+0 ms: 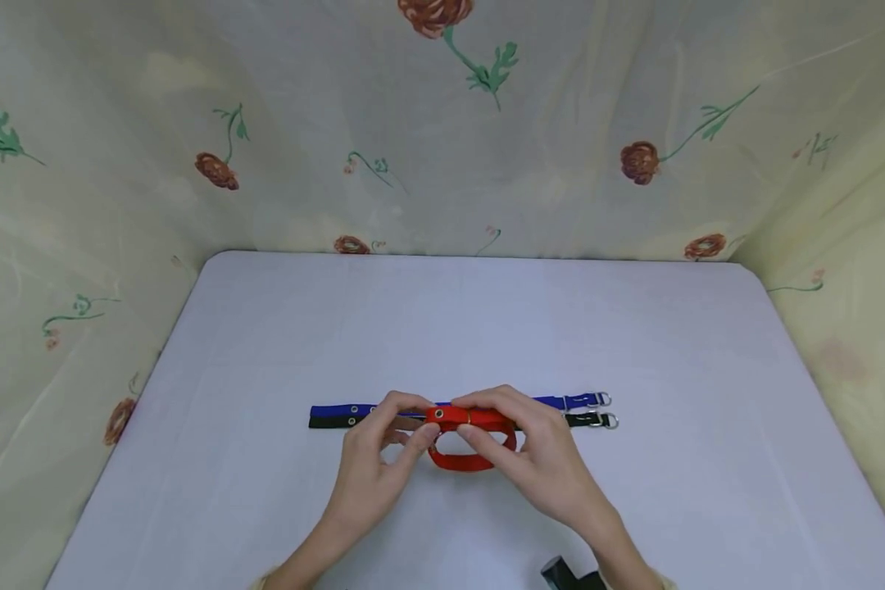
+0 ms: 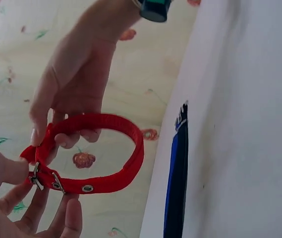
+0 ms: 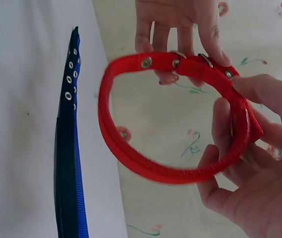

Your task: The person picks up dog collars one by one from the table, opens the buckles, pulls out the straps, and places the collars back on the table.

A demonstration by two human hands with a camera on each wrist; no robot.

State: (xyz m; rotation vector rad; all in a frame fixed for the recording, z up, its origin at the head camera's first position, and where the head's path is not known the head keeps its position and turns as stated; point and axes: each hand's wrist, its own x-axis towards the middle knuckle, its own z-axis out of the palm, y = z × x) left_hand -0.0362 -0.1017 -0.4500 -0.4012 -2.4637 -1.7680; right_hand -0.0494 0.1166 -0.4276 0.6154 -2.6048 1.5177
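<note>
Evidently left hand (image 1: pixel 379 463) and right hand (image 1: pixel 542 459) pinched the red collar (image 1: pixel 453 416) by the black strap (image 1: pixel 330 423); slackening risked a drop

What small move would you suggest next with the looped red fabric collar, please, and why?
Perhaps ease the red collar open at its metal buckle: the left hand and right hand hold it looped, while the blue fabric collar and black fabric collar lie straight.

Red collar (image 1: pixel 463 463), closed loop, metal buckle (image 2: pixel 36 177), eyelets (image 2: pixel 87 188) showing, held aloft by fingers (image 1: pixel 490 449).
</note>
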